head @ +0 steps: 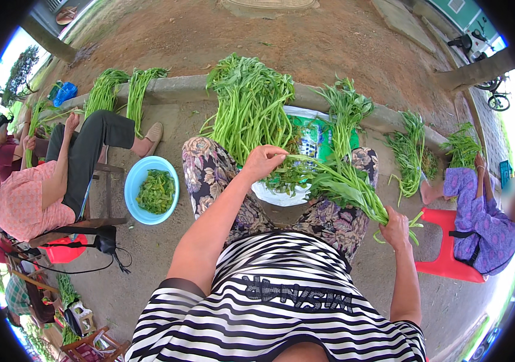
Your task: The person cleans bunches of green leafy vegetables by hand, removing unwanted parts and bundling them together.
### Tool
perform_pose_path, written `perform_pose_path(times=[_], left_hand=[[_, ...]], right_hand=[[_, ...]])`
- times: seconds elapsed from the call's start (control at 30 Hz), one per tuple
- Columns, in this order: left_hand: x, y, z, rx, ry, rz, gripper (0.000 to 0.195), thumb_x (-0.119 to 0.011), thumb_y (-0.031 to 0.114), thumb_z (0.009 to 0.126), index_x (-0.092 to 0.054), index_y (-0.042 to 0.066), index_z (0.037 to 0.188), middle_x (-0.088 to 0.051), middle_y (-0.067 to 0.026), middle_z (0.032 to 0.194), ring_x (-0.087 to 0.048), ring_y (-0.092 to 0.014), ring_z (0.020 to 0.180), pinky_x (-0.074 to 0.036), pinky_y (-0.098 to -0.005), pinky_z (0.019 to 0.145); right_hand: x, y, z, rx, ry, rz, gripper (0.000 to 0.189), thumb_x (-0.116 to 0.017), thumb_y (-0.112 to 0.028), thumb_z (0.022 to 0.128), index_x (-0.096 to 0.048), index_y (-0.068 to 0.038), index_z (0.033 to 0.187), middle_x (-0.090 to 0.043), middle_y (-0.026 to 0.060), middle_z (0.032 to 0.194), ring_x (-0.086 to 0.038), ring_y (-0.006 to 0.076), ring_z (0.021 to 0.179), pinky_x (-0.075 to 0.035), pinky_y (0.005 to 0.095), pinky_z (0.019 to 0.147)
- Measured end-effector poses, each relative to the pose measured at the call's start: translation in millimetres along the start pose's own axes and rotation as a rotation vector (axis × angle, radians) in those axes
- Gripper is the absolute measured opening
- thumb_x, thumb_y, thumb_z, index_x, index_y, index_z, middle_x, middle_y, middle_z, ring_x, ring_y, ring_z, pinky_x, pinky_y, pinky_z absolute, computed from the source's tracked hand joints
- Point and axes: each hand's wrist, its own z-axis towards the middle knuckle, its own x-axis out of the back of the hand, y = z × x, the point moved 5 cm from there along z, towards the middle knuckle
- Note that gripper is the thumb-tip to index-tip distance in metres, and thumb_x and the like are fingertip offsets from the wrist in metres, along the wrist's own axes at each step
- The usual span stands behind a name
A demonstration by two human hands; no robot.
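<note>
My right hand [395, 227] is closed around the stem ends of a bunch of long-stemmed leafy greens [352, 188], which look like water spinach. The bunch slants up and left over my lap. Between thumb and fingertips, my left hand [264, 164] pinches a pale green stalk [300, 158] near the tips of the bunch. Beyond my knees, a large heap of the same greens [250, 108] hangs over the concrete curb. A green and white plastic sack [318, 131] lies between my legs, with loose leaves and trimmings [284, 178] on it.
A light blue basin [129, 199] holding leaves stands left of my knee. Smaller bundles [345, 113] rest along the curb [178, 88]. One person sits at left [40, 190], another at right [488, 221] by a red plastic stool [438, 267]. Bare soil [329, 45] lies past the curb.
</note>
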Motion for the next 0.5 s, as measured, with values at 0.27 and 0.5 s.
perform_pose_path(times=[0.27, 0.5], left_hand=[[1.5, 24.7, -1.0, -0.065, 0.047, 0.347, 0.014, -0.063, 0.019, 0.074, -0.066, 0.007, 0.081, -0.062, -0.0093, 0.075, -0.059, -0.019, 0.063, -0.047, -0.0314, 0.061], [-1.4, -7.5, -0.5, 0.489, 0.286, -0.378, 0.011, -0.056, 0.013, 0.079, -0.06, 0.003, 0.078, -0.06, -0.0064, 0.069, -0.057, -0.014, 0.054, -0.046, -0.0265, 0.05]], right_hand=[[0.5, 0.8, -0.2, -0.003, -0.012, -0.019, 0.032, -0.067, -0.009, 0.065, -0.055, -0.008, 0.095, -0.063, 0.0161, 0.08, -0.06, 0.0363, 0.076, -0.046, 0.0454, 0.069], [3.3, -2.9, 1.5, 0.014, -0.008, -0.016, 0.034, -0.068, -0.009, 0.064, -0.055, -0.008, 0.096, -0.063, 0.0165, 0.08, -0.06, 0.0365, 0.076, -0.047, 0.045, 0.069]])
